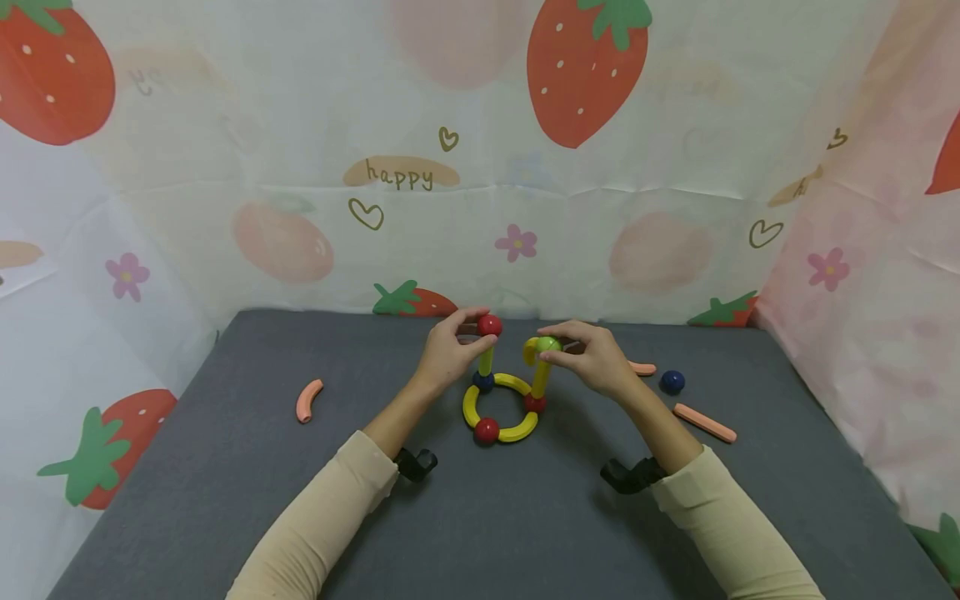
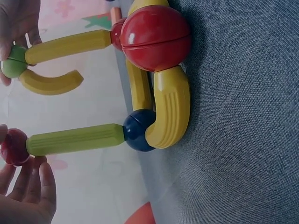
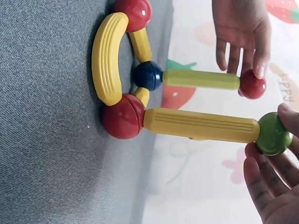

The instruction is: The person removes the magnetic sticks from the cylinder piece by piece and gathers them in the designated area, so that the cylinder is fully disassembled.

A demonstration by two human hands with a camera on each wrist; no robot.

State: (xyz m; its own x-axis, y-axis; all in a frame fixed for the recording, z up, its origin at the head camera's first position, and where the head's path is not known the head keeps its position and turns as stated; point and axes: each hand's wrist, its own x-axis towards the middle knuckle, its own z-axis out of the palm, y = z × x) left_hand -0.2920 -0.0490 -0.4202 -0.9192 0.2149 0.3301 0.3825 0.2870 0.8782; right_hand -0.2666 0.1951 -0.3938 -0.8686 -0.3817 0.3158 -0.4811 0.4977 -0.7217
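Observation:
A ring of yellow curved rods [image 1: 470, 406] lies on the table, joined by two red balls and a blue ball [image 2: 136, 129]. From the blue ball rises a lime-green straight rod [image 2: 74, 140] topped by a red ball [image 1: 490, 325]. My left hand [image 1: 442, 354] pinches that top ball between thumb and fingers. A yellow straight rod [image 3: 201, 124] stands on one of the ring's red balls [image 3: 124, 116]. At its top is a green ball [image 3: 274, 134], pinched by my right hand [image 1: 597, 358]. A yellow curved rod [image 2: 51, 83] juts from the green ball, its far end free.
A pink curved rod [image 1: 308, 401] lies on the grey table [image 1: 225, 467] to the left. On the right are a dark blue ball [image 1: 672, 382], a pink straight rod [image 1: 705, 422] and another pink rod [image 1: 642, 368], partly hidden by my right hand. A printed curtain [image 1: 450, 242] stands behind.

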